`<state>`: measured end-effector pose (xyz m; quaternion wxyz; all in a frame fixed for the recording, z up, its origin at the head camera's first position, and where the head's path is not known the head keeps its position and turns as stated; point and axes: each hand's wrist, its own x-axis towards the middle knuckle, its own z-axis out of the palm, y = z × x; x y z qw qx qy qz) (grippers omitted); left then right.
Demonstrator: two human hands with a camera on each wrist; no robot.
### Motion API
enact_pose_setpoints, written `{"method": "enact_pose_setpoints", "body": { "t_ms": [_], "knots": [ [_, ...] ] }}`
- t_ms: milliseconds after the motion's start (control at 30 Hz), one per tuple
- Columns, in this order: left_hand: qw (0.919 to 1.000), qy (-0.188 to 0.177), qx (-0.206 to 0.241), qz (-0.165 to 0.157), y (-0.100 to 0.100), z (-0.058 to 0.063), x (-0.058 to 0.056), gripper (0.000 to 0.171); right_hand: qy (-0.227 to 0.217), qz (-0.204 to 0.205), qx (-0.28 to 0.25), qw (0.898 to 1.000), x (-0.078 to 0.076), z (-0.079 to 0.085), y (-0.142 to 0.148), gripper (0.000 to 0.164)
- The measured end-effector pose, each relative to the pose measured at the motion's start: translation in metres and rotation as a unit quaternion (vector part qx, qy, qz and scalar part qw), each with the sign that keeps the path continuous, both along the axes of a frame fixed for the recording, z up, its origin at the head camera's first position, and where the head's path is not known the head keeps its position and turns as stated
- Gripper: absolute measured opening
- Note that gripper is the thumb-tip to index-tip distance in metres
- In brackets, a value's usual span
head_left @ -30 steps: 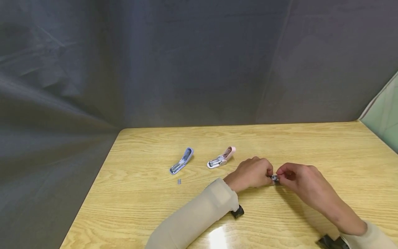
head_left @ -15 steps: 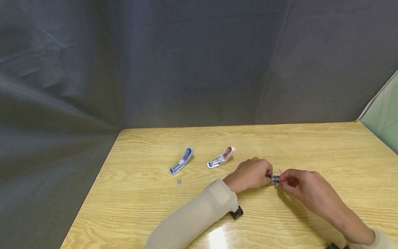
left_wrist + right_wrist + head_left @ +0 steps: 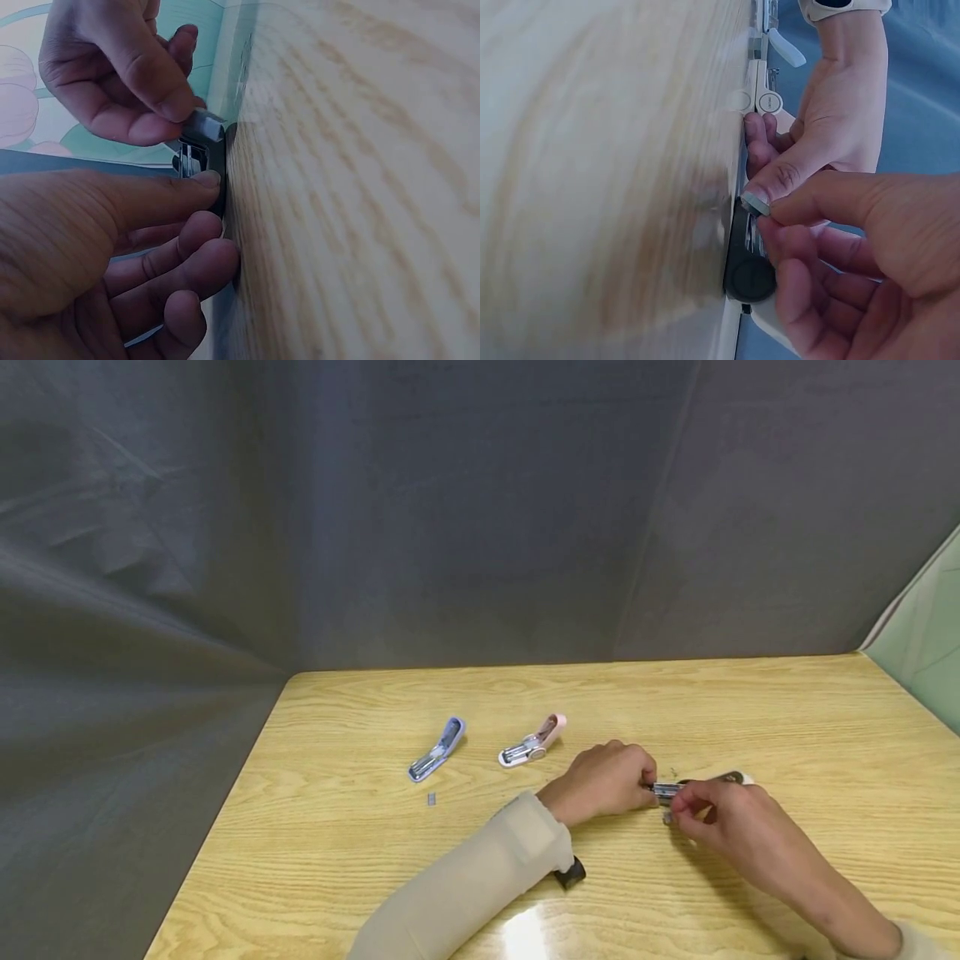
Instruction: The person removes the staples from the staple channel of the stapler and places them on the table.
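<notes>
An opened stapler with a dark body lies on the table; its metal channel shows between the hands, and its white-tipped top is partly behind the right hand. My left hand holds the stapler's front end, thumb pressed on it in the left wrist view. My right hand pinches a short strip of staples between thumb and forefinger, close beside the channel. In the right wrist view the same staple strip is near the left thumb, above the stapler's dark round hinge.
Left of the hands, a pink and white stapler and a blue stapler lie opened on the wooden table. A small strip of staples lies in front of the blue one. A dark curtain stands behind.
My right hand has shifted slightly right and toward me, uncovering more of the stapler's channel and its white-tipped top. The pinched staple strip now shows below the channel. My left hand stays put.
</notes>
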<state>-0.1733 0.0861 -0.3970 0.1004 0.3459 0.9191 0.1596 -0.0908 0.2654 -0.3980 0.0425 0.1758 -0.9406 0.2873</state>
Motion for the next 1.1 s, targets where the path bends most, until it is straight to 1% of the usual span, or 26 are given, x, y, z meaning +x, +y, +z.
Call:
{"method": "enact_pose_setpoints", "body": {
  "t_ms": [233,367,633,867,967,1100],
  "knots": [
    [1.0000,-0.008,-0.004,-0.005,0.0021,0.0009,0.0023,0.027,-0.012,-0.006,0.007,1.000,0.0030,-0.0031,0.0041,0.016],
    [0.9999,-0.011,-0.006,-0.002,0.0022,0.0018,0.0032,0.027,-0.013,-0.006,0.007,1.000,0.0035,-0.0049,0.0050,0.017],
    [1.0000,-0.005,-0.005,-0.001,0.0028,0.0016,0.0034,0.028,0.001,-0.004,0.022,1.000,0.0032,-0.0061,0.0063,0.020],
    [0.9999,0.001,-0.016,-0.001,0.0039,0.0019,0.0028,0.029,-0.002,-0.002,0.026,1.000,0.0026,-0.0054,0.0081,0.020],
    [0.9999,-0.003,-0.015,-0.004,0.0035,0.0021,0.0029,0.027,0.010,0.002,0.021,1.000,0.0044,-0.0029,0.0086,0.020],
    [0.9996,-0.017,0.006,-0.022,-0.0003,0.0006,0.0039,0.024,0.042,0.008,0.015,0.999,0.0087,0.0023,0.0088,0.022]
  ]
}}
